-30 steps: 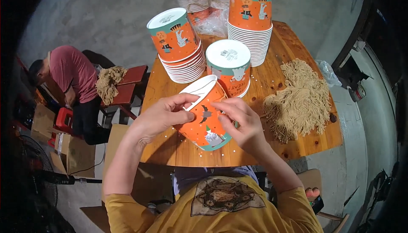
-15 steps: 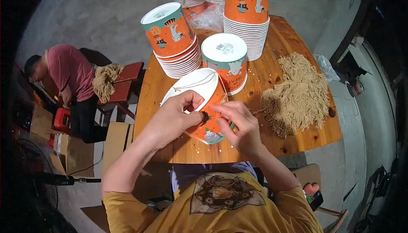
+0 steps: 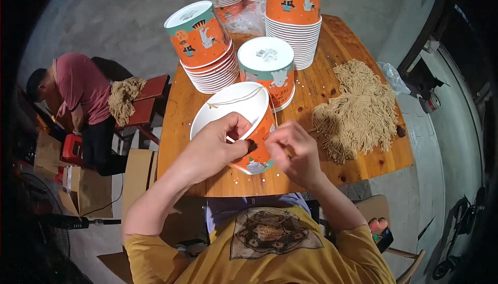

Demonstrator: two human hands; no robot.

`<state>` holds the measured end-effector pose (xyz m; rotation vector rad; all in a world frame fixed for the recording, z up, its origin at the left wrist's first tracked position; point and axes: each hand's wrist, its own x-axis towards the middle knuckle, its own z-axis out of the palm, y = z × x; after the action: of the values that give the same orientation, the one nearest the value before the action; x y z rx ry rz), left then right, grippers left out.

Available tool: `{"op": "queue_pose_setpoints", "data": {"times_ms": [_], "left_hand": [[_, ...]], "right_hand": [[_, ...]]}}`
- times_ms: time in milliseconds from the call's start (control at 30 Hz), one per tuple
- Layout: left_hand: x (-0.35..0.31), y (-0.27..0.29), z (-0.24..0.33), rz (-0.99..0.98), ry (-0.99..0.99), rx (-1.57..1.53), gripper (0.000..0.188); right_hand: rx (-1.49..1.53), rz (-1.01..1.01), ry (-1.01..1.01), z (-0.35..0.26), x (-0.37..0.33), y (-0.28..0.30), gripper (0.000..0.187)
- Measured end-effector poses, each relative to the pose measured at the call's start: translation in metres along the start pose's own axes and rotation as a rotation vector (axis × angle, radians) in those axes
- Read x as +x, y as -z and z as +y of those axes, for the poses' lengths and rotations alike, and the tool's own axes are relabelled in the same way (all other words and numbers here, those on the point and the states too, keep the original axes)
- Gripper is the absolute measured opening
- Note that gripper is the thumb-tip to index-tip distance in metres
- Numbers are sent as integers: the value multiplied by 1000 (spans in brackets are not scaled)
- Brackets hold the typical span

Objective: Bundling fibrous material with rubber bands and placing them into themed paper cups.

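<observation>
An orange paper bucket (image 3: 263, 153) with a teal band lies tilted, its white mouth facing up and left. My left hand (image 3: 215, 141) grips its near rim, fingers inside and thumb pressed on the printed wall. A tan cord (image 3: 243, 98) crosses the mouth and hangs over the right side of the rim, toward my right hand. My right hand (image 3: 296, 155) is just right of the bucket, its thumb and fingers closed in a pinch. Whatever is between those fingertips is too small and blurred to make out.
Behind stand an upside-down bucket (image 3: 266, 55), a left bucket stack (image 3: 210, 74) and a right stack (image 3: 293, 38). A heap of tan cords (image 3: 358, 113) covers the right of the wooden table (image 3: 332, 172). A person in a red shirt (image 3: 83, 84) bends over at far left.
My right hand has moved slightly right and down, away from the bucket's wall, with its fingers curled in more. My left hand keeps its grip. The whole view has shifted a little.
</observation>
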<state>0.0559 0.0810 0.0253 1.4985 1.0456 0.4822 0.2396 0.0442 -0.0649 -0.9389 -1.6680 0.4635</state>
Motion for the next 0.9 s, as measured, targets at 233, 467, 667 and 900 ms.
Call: {"op": "queue_pose_setpoints", "data": {"times_ms": [233, 467, 667, 900], "left_hand": [[-7, -26, -12, 93, -200, 435, 19], [6, -32, -36, 144, -347, 641, 23], [10, -45, -33, 232, -763, 706, 51], [8, -64, -38, 266, -885, 702, 24]], "right_hand": [[297, 59, -434, -7, -15, 19, 17], [340, 129, -443, -18, -36, 52, 17], [197, 31, -356, -20, -40, 53, 11], [240, 24, -254, -28, -34, 49, 11]]}}
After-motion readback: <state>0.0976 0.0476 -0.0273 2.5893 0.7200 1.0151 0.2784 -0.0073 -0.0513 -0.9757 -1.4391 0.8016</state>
